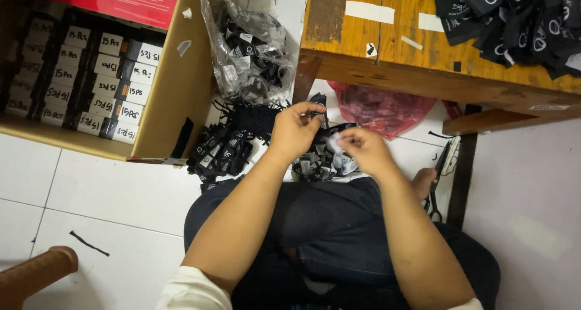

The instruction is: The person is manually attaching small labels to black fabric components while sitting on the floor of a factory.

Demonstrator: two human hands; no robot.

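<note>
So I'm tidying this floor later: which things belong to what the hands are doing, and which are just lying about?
In use:
- left hand pinching a small black fabric label
- right hand holding a small white piece
- loose pile of black labels on the floor

Lying about:
- cardboard box of bundled labels
- clear plastic bag of labels
- red plastic bag
- black scissors
- wooden table

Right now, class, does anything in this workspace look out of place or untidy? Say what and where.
Yes. Black fabric labels lie heaped on the tiled floor instead of in the cardboard box. A stray black strip lies alone on the tiles, and scissors rest on the floor beside the person's foot.
</note>
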